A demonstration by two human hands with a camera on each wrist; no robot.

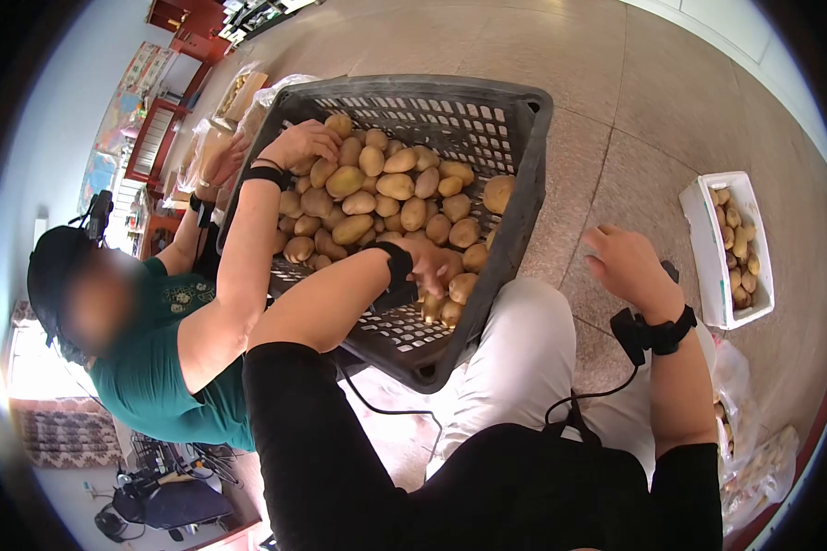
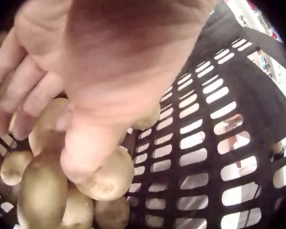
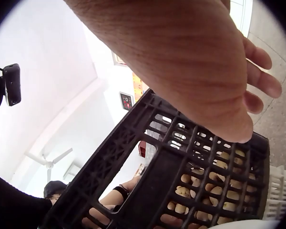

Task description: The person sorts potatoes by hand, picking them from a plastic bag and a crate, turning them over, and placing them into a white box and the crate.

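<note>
Your left grip (image 1: 435,264) touches potatoes (image 1: 395,186) inside the crate (image 1: 528,184); whether it grasps one, I cannot tell. Your right grip (image 1: 631,266) hangs released beside the crate. Farther off, a white box (image 1: 701,243) holds more potatoes.

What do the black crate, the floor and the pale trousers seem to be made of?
Black crate: most likely moulded plastic, dull finish, judging by its regular slots and rounded rim. Floor: perhaps stone or terrazzo tile, mottled, with straight joint lines; I can't tell which. Pale trousers: probably cloth, matte, draping over the knee.
</note>
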